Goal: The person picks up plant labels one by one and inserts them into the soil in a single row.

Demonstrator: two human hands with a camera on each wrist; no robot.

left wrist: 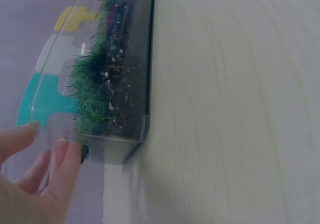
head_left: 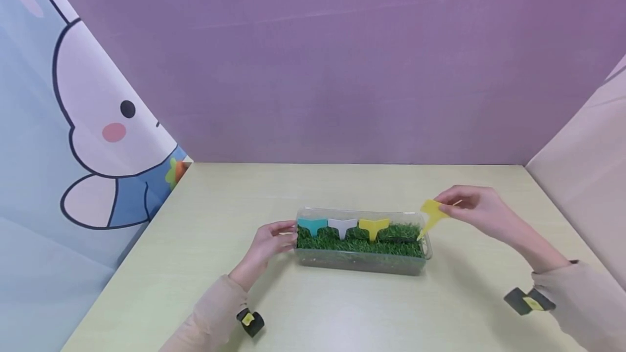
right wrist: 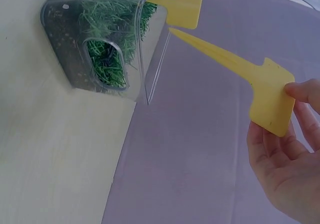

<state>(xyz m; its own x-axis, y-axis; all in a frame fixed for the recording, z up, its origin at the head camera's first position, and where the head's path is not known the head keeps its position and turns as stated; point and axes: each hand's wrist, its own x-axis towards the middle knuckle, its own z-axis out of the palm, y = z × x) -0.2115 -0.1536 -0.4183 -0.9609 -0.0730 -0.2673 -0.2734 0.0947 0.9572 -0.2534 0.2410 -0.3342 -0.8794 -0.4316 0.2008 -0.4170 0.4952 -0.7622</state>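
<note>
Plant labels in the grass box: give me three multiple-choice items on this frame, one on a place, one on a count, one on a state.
1. Where is the left hand?
A. At the left end of the box
B. Flat on the table, away from the box
C. Holding a label

2. How many labels stand in the grass?
A. One
B. Three
C. Five

3. What state is the loose yellow label in?
A. Lying on the table
B. Stuck deep in the grass
C. Pinched in the right hand, stake end at the box's right end

Answers: 1 A, its fingers touch the box's end wall. 2 B, teal, white and yellow stand in a row. 3 C, fingers grip its flat head.
</note>
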